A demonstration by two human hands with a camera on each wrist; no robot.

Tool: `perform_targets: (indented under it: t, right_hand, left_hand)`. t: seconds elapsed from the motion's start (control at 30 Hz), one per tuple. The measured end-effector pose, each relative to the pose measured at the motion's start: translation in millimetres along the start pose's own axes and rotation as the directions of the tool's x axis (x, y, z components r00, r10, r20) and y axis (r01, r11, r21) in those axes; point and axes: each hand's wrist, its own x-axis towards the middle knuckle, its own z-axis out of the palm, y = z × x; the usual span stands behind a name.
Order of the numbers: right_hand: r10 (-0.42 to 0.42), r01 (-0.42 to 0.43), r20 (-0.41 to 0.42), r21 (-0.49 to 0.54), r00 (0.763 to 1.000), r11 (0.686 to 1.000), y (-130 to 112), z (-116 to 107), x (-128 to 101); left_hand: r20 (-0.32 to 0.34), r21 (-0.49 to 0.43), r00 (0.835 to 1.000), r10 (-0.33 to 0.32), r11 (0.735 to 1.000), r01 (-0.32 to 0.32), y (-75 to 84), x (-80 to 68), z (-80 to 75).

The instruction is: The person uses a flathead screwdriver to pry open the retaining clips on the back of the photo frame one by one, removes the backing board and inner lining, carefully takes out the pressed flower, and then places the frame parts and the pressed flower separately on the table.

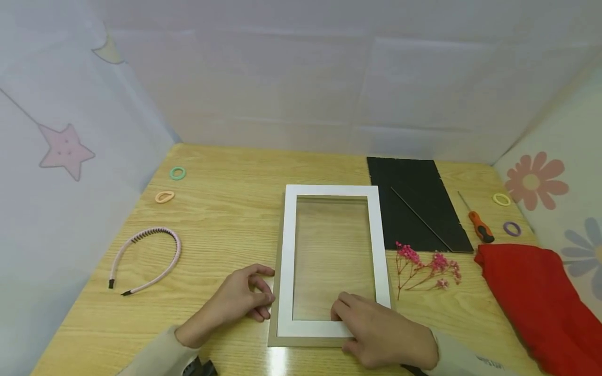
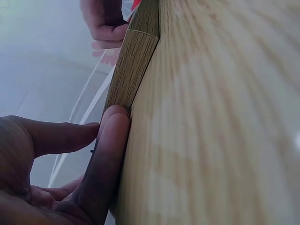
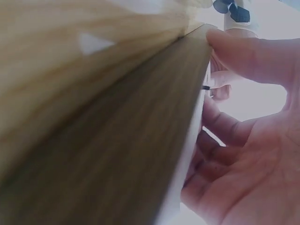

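Observation:
A picture frame with a white front border and wood-grain sides lies flat on the table, its long side running away from me. Table grain shows through its middle. My left hand is at the frame's left side, fingers loosely bent. In the left wrist view its fingertips touch the wood-grain side. My right hand grips the near border toward the right corner. Its thumb presses the outer side while the other fingers bend over the front.
Right of the frame lie a black backing board with a thin rod on it, pink dried flowers, a screwdriver, hair ties and red cloth. To the left are a headband and more hair ties.

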Motion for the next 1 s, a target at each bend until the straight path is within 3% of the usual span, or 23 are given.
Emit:
perform_targets:
  t: [0.2,0.33,0.6,0.73,1.0]
  right_hand:
    - [0.011,-0.011,0.002,0.069,1.000,0.998,1.9,-0.2,-1.2]
    - [-0.021,0.028,-0.059,0.117,0.998,0.993,2.8,-0.6,-0.4]
    - [-0.118,0.118,-0.208,-0.012,0.971,0.993,2.7,-2.0,-1.7]
    - [-0.170,0.156,-0.286,-0.072,0.943,0.985,3.6,-2.9,-2.9]
    - [-0.293,0.268,-0.468,-0.121,0.834,0.956,4.5,-11.9,-2.2]
  left_hand:
    - [0.012,0.005,1.000,0.005,1.000,-0.005,0.2,-0.5,-0.4]
    - [0.019,0.012,1.000,0.012,1.000,-0.012,0.9,-0.5,-1.6]
    - [0.031,0.006,0.999,0.011,1.000,-0.011,1.3,-0.5,-2.1]
    - [0.027,0.008,1.000,0.010,1.000,-0.010,0.9,-0.8,-1.5]
    - [0.024,0.018,1.000,0.015,1.000,-0.015,0.6,-1.8,-1.3]
